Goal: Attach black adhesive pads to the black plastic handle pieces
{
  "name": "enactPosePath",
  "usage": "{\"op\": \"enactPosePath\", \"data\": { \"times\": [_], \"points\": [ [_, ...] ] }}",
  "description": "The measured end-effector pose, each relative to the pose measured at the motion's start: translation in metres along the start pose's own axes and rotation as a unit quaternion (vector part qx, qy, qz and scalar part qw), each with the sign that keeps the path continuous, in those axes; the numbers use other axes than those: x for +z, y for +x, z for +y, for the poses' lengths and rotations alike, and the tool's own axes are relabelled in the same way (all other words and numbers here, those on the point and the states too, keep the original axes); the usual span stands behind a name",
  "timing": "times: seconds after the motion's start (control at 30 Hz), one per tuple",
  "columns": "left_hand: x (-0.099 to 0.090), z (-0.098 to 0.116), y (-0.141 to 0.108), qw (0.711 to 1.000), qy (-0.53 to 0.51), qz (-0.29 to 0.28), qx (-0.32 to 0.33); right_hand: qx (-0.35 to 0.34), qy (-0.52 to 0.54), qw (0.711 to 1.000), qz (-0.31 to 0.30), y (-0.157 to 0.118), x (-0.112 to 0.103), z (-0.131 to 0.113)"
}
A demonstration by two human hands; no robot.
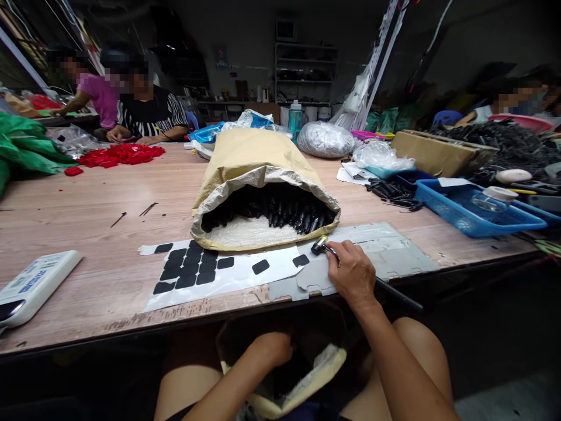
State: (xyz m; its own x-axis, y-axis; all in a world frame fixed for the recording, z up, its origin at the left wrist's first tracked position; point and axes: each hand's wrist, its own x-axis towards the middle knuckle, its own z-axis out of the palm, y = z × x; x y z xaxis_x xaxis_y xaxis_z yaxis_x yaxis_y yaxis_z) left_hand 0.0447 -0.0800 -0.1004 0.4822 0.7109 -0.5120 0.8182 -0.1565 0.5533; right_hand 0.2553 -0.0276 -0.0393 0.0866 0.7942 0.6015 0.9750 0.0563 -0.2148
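My right hand [352, 270] is closed around a small hammer [321, 245] with a black and yellow-green head, over the grey board [381, 251] at the table's front edge. The black handle sticks out behind the hand. Below the table, my left hand [276, 348] reaches into an open paper sack [322, 377] between my legs; its fingers are hidden in shadow. On the table a large tan sack [263, 149] lies with its mouth towards me, full of black parts [302, 215]. Black rounded squares [188, 272] sit on a white sheet [245, 283] left of the board.
A white device [37, 286] lies at the left. Red pieces [120, 155] and a green bag [30, 146] are further back. Blue trays [480, 213] and black parts stand at the right. Other people sit at the far left and far right.
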Motion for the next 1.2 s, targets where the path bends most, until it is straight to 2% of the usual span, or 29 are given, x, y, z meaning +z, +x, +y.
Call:
{"op": "enactPosePath", "data": {
  "times": [0.07,0.13,0.17,0.2,0.23,0.27,0.33,0.4,0.43,0.5,0.6,0.7,0.8,0.9,1.0,1.07,1.13,1.2],
  "points": [
    [-0.025,0.014,-0.016,0.997,0.033,-0.05,0.054,0.0,0.001,1.0,-0.001,0.0,0.0,0.0],
    [-0.064,0.028,-0.031,0.98,0.021,-0.112,0.164,-0.001,0.002,1.0,-0.002,0.0,0.0,0.0],
    [-0.087,0.034,-0.037,0.971,-0.021,-0.138,0.196,-0.001,0.003,1.0,-0.002,0.0,0.0,0.0],
    [-0.111,0.038,-0.039,0.966,-0.066,-0.147,0.201,-0.001,0.003,1.0,-0.001,0.0,0.0,0.0],
    [-0.136,0.039,-0.039,0.968,-0.089,-0.119,0.201,-0.001,0.004,1.0,0.0,0.0,0.0,0.0],
    [-0.16,0.038,-0.034,0.975,-0.082,-0.056,0.201,-0.001,0.004,1.0,0.001,0.0,0.0,0.0],
    [-0.202,0.029,-0.017,0.974,-0.028,0.146,0.171,0.001,0.004,1.0,0.002,0.0,0.001,0.0],
    [-0.234,0.016,0.008,0.936,0.005,0.339,0.093,0.005,0.002,1.0,0.0,0.0,0.001,0.0],
    [-0.245,0.009,0.022,0.91,0.021,0.411,0.047,0.008,0.001,1.0,-0.001,0.0,0.001,0.0],
    [-0.259,-0.004,0.046,0.872,0.051,0.486,-0.023,0.011,0.0,1.0,-0.005,0.001,0.001,0.0],
    [-0.262,-0.013,0.07,0.865,0.09,0.49,-0.053,0.013,0.002,1.0,-0.013,0.001,-0.001,-0.001],
    [-0.257,-0.013,0.078,0.863,0.111,0.49,-0.048,0.017,0.002,1.0,-0.019,0.002,-0.002,-0.002],
    [-0.252,-0.009,0.068,0.858,0.103,0.499,-0.06,0.017,0.002,1.0,-0.017,0.002,-0.002,-0.002],
    [-0.241,-0.005,0.041,0.864,0.052,0.494,-0.075,0.018,0.0,1.0,-0.014,0.002,-0.001,-0.002],
    [-0.214,-0.002,0.009,0.873,-0.033,0.486,-0.012,0.02,-0.004,1.0,-0.007,0.001,0.001,-0.001],
    [-0.188,-0.001,-0.006,0.888,-0.105,0.443,0.063,0.018,-0.006,1.0,-0.004,0.001,0.001,-0.001],
    [-0.163,-0.002,-0.012,0.9,-0.152,0.392,0.113,0.016,-0.007,1.0,-0.004,0.0,0.001,0.0],
    [-0.145,-0.005,-0.012,0.906,-0.156,0.372,0.129,0.014,-0.008,1.0,-0.002,0.0,0.001,0.0]
  ]
}}
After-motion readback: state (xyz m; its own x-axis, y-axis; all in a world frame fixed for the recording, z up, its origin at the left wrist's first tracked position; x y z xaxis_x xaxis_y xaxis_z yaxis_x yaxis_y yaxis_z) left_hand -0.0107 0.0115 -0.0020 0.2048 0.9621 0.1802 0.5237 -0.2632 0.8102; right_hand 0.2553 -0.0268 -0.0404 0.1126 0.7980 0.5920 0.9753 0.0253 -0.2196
